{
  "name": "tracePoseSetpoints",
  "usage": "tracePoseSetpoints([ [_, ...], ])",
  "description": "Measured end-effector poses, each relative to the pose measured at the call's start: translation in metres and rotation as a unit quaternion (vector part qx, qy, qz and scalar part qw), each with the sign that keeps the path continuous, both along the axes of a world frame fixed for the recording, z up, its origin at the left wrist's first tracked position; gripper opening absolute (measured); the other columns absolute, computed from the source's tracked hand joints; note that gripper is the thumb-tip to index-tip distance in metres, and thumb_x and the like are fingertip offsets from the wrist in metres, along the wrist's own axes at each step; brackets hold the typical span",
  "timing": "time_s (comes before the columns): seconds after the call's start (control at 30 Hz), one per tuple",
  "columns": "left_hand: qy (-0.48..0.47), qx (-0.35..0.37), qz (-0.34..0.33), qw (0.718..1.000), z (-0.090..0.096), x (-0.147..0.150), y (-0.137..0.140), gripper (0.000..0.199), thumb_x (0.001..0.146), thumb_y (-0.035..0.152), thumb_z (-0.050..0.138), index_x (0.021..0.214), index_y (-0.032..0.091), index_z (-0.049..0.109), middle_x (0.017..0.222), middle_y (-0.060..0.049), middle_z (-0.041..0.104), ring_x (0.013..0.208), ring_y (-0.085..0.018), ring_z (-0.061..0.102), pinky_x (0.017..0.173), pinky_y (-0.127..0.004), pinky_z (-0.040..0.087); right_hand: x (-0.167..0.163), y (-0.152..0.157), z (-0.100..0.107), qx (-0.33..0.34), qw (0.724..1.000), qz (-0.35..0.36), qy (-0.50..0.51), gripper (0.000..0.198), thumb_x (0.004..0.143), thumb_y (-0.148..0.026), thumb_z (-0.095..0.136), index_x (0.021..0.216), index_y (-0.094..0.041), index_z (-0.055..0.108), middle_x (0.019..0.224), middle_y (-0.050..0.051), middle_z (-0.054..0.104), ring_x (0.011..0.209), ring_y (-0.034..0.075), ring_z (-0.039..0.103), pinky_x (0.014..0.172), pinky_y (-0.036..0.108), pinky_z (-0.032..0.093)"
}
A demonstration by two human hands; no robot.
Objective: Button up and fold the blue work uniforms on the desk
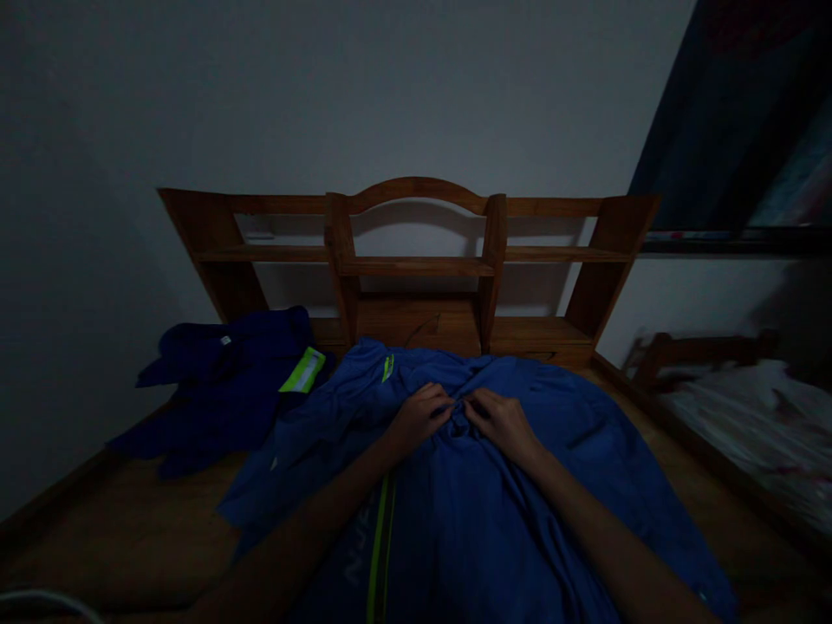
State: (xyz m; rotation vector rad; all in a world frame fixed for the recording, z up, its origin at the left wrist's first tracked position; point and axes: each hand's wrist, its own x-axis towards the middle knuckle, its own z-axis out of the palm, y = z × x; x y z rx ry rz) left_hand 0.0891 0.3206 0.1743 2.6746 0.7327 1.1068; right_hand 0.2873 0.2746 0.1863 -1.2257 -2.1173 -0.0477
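Note:
A blue jacket (pixel 572 451) lies spread over the wooden desk, with a dark panel and a yellow-green zip strip running down its front. Near its upper middle, my left hand (pixel 422 412) pinches a gathered bit of the fabric. Close beside it on the right, my right hand (pixel 500 420) has its fingertips closed on the same bunched spot. Fingers of both hands nearly meet there, and a small twisted fold of cloth shows just below them. What exactly lies between the fingertips is too dark to make out.
A darker blue garment (pixel 227 381) with a reflective yellow-green band lies crumpled at the left on the desk top (pixel 156 503). Behind stands a wooden shelf unit (pixel 416 267) against the wall. White plastic (pixel 760 416) sits beyond the desk's right edge; a dark curtain hangs upper right.

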Motion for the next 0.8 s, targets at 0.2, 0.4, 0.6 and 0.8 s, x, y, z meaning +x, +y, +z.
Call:
tracePoseSetpoints([
  [0.2,-0.014,-0.045,-0.014,0.999,0.0024,0.0044,-0.0065,0.033,0.087,0.018,0.049,0.118,0.023,0.054,0.091,-0.003,0.055,0.089,-0.015,0.052,0.081,-0.028,0.043,0.0016,0.0008,0.0005,-0.022,0.999,0.024,0.031,0.01,0.091,-0.025,0.044,0.089,-0.021,0.054,0.083,0.001,0.063,0.072,0.012,0.06,0.065,0.021,0.042],
  [0.4,-0.039,-0.06,0.001,0.997,0.002,0.0049,-0.0069,0.021,0.083,0.018,0.053,0.103,0.019,0.06,0.089,-0.003,0.055,0.09,-0.015,0.053,0.082,-0.028,0.043,0.0008,-0.0002,0.0022,-0.029,0.999,0.022,0.039,0.011,0.09,-0.027,0.045,0.091,-0.021,0.054,0.083,0.001,0.063,0.072,0.013,0.06,0.065,0.021,0.042],
  [0.6,-0.044,-0.056,0.017,0.997,0.0029,0.0053,-0.0083,0.02,0.083,0.018,0.052,0.102,0.02,0.06,0.089,-0.003,0.056,0.089,-0.016,0.053,0.082,-0.028,0.044,-0.001,-0.0011,0.004,-0.031,0.998,0.016,0.046,0.012,0.09,-0.027,0.045,0.09,-0.021,0.056,0.083,0.002,0.064,0.073,0.014,0.06,0.066,0.022,0.043],
  [0.8,-0.039,-0.043,0.024,0.998,0.0018,0.0053,-0.0057,0.018,0.086,0.017,0.047,0.099,0.019,0.06,0.09,-0.004,0.058,0.091,-0.015,0.054,0.084,-0.029,0.045,-0.0015,-0.0016,0.0057,-0.039,0.998,0.021,0.043,0.014,0.09,-0.029,0.045,0.089,-0.021,0.057,0.082,0.002,0.064,0.072,0.014,0.059,0.065,0.022,0.042],
])
